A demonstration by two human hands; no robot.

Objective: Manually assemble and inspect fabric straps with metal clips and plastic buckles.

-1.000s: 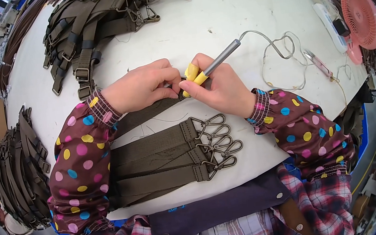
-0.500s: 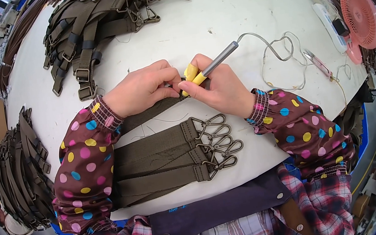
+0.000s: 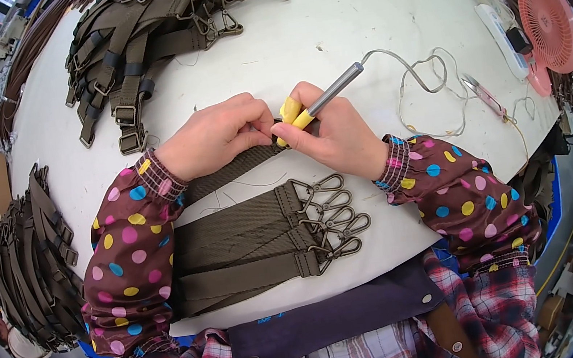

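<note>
My left hand (image 3: 222, 135) pinches the end of an olive-brown webbing strap (image 3: 234, 172), which runs back toward my left sleeve. My right hand (image 3: 339, 135) is closed round a corded, pen-shaped tool (image 3: 338, 89) with a grey barrel and yellow wrapping at its grip. Yellow covering also shows on a right finger. The tool's tip meets the strap end between my fingertips, where the fingers hide the contact. Just below, several webbing straps (image 3: 234, 223) lie side by side, their metal snap hooks (image 3: 337, 227) pointing right.
A heap of straps with buckles (image 3: 148, 30) lies at the far left, another strap bundle (image 3: 34, 258) at the left edge. To the right are the tool's looped cord (image 3: 419, 83), small thread snips (image 3: 483, 94), a white power strip (image 3: 501, 39) and a pink fan (image 3: 549, 25).
Both hands stay almost in place, with the tool still against the strap end. My left fingers have shifted very slightly.
</note>
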